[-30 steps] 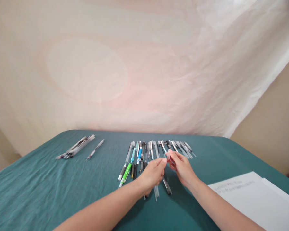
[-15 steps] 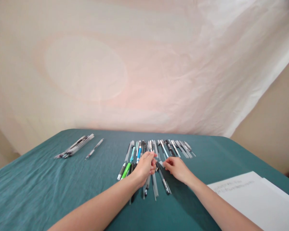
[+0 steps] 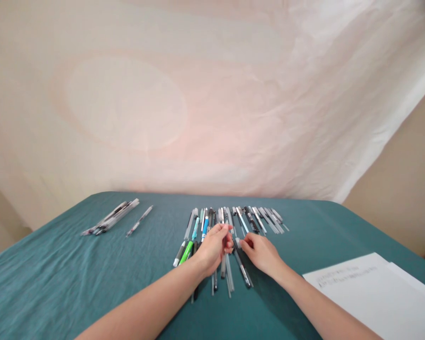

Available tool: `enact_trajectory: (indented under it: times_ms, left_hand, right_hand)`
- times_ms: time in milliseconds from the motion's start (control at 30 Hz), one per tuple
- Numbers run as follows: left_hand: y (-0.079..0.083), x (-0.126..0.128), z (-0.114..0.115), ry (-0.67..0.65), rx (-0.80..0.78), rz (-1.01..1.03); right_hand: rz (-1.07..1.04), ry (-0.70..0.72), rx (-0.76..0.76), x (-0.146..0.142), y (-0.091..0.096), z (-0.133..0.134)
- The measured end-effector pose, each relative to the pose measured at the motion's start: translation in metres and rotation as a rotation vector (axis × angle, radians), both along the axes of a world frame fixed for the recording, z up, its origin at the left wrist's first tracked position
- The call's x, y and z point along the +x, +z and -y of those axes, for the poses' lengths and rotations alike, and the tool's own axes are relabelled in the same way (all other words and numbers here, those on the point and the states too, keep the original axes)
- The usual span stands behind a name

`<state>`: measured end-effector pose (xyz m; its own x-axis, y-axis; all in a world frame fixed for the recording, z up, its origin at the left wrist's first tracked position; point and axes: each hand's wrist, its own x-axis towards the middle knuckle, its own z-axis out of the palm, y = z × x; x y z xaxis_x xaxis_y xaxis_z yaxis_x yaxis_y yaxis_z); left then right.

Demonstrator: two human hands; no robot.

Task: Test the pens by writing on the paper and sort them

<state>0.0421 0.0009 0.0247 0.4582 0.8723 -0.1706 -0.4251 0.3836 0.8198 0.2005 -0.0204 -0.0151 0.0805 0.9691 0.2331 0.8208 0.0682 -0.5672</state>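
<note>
A row of several pens (image 3: 230, 222) lies across the middle of the teal tablecloth (image 3: 74, 278). My left hand (image 3: 214, 248) is curled over the row's centre, fingers pinched on a slim grey pen (image 3: 224, 265) that runs toward me. My right hand (image 3: 260, 252) rests just to its right, fingertips pressed together on a small pale pen cap (image 3: 238, 242). A green pen (image 3: 186, 251) and a blue pen (image 3: 205, 226) lie left of my left hand.
A second small bundle of pens (image 3: 109, 218) and one single pen (image 3: 140, 220) lie at the far left. White paper sheets (image 3: 368, 293) sit at the right front. A cream cloth backdrop (image 3: 198, 94) hangs behind the table.
Both hands dropped from just above the pens down onto the row. The left hand moved left and took hold of a grey pen; the right hand lowered a small cap beside it.
</note>
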Motion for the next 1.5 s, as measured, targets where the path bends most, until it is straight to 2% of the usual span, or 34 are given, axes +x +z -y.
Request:
enact_trajectory:
  times_ms: [200,367,433,600,700,800,933,1167,1400,1500]
  left_hand:
    - [-0.002,0.000,-0.001,-0.037,0.010,0.134]
    - [0.005,-0.003,-0.002,-0.014,0.045,0.204]
    - [0.008,-0.006,-0.006,0.038,0.079,0.218]
    - [0.008,-0.013,-0.021,0.280,0.145,0.221]
    - [0.005,-0.014,-0.025,0.353,0.149,0.225]
    - [0.002,-0.012,-0.024,0.358,0.152,0.231]
    - [0.001,-0.010,-0.020,0.336,0.168,0.223]
    - [-0.002,-0.014,-0.019,0.219,0.189,0.170]
    - [-0.004,-0.014,-0.020,0.222,0.158,0.154]
    - [-0.004,-0.015,-0.021,0.232,0.151,0.153]
  right_hand:
    - [-0.066,0.011,0.008,-0.001,0.002,0.002]
    - [-0.245,-0.007,0.119,-0.011,0.011,0.009]
    - [-0.368,0.057,0.129,-0.018,0.016,0.014]
    - [-0.637,0.146,-0.014,-0.027,0.018,0.020]
    - [-0.639,0.168,-0.008,-0.028,0.016,0.021]
    - [-0.612,0.179,0.020,-0.028,0.014,0.021]
    - [-0.562,0.182,0.028,-0.029,0.013,0.022]
    - [-0.529,0.112,0.111,-0.024,0.013,0.020]
    - [-0.444,0.125,0.187,-0.019,0.015,0.019]
    - [-0.490,0.144,0.164,-0.020,0.014,0.019]
